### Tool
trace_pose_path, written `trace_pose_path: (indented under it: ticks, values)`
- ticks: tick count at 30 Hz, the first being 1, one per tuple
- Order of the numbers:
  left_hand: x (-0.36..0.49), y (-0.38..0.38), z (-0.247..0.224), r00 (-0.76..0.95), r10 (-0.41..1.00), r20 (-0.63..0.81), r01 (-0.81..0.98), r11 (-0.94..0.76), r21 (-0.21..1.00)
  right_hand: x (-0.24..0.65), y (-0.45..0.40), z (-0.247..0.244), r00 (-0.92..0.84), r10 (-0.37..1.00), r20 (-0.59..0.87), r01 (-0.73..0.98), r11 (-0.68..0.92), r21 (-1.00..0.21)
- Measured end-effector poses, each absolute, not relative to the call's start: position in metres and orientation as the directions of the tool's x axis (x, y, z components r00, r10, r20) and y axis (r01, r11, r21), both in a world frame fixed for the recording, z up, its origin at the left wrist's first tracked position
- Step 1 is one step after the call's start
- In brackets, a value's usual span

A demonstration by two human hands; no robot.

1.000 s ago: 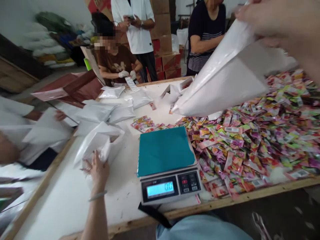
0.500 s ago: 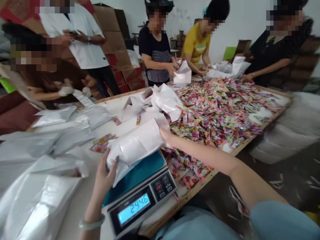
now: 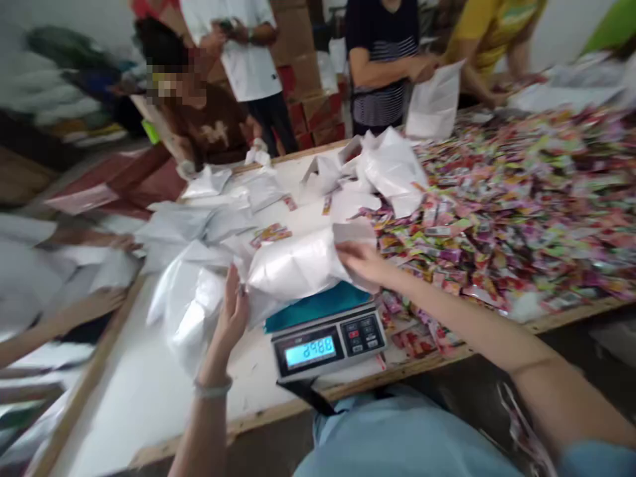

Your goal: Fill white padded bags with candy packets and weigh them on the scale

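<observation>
A filled white plastic bag (image 3: pixel 298 265) lies on its side on the digital scale (image 3: pixel 328 311), its mouth toward the right. At the bag's mouth is my right hand (image 3: pixel 362 262), fingers closed on the rim. My left hand (image 3: pixel 232 311) stands by the bag's bottom end with its fingers stretched out, and whether it touches the bag is hard to tell. The scale's lit display (image 3: pixel 311 351) shows blurred digits. A spread of small colourful packets (image 3: pixel 497 218) covers the table right of the scale, some lying close beside it.
Other filled white bags (image 3: pixel 199 298) lie left of the scale, and more bags (image 3: pixel 392 169) stand behind it. Co-workers stand across the table; one holds a white bag (image 3: pixel 434 99). At far left, another person's hands (image 3: pixel 106 301) handle white bags. A wooden edge (image 3: pixel 268 414) borders the table.
The view has swung left, so the bag and scale appear farther right. My left hand's fingers have straightened from their hold on the bag's end. The scale's reading has changed.
</observation>
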State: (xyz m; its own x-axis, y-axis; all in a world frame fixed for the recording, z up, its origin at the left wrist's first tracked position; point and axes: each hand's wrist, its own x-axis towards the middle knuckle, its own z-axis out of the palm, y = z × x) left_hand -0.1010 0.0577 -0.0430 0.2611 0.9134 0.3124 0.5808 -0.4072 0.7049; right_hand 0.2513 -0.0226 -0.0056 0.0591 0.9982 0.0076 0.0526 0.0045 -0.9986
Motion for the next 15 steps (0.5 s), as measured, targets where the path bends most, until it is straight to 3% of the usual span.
trace_pose_path:
  ticks: [3,7,15]
  values:
    - [-0.105,0.052,-0.035,0.166,0.896,0.411,0.544,-0.431,0.720,0.308,-0.039,-0.012,0.245,0.969,0.001,-0.009,0.004,-1.000]
    - [-0.103,0.041,-0.024,0.154,0.844,0.514,0.537,-0.508,0.674,0.370,-0.061,-0.004,0.574,0.817,-0.055,-0.015,-0.056,-0.998]
    - [-0.089,0.022,-0.018,0.246,0.827,0.505,0.568,-0.545,0.617,0.392,-0.069,0.006,0.672,0.734,-0.096,0.013,-0.140,-0.990]
